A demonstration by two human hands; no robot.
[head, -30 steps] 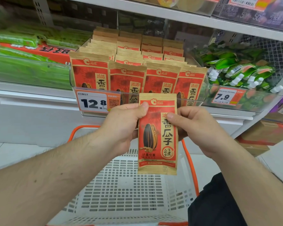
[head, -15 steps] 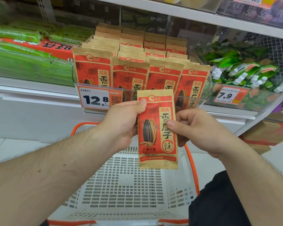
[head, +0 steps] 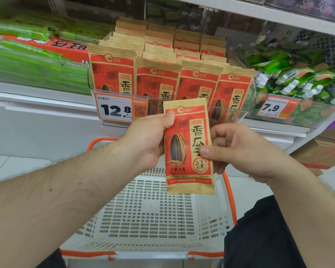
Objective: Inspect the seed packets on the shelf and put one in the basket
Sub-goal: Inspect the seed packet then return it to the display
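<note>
Seed packet (head: 189, 146) upright above the basket (head: 147, 209), just before the shelf (head: 46, 101). Left hand (head: 145, 142) pinching its upper left edge, right hand (head: 238, 149) pinching the right edge midway. Likely light, crinkly, pliant; best gripped at the flat sealed margins.

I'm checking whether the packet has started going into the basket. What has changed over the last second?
Little. The right hand slid its pinch down the held seed packet's right edge, from near the top to about mid-height. The left hand still pinches the upper left corner. The packet stays upright above the white basket, not lowered in. The shelf packets are untouched.
</note>
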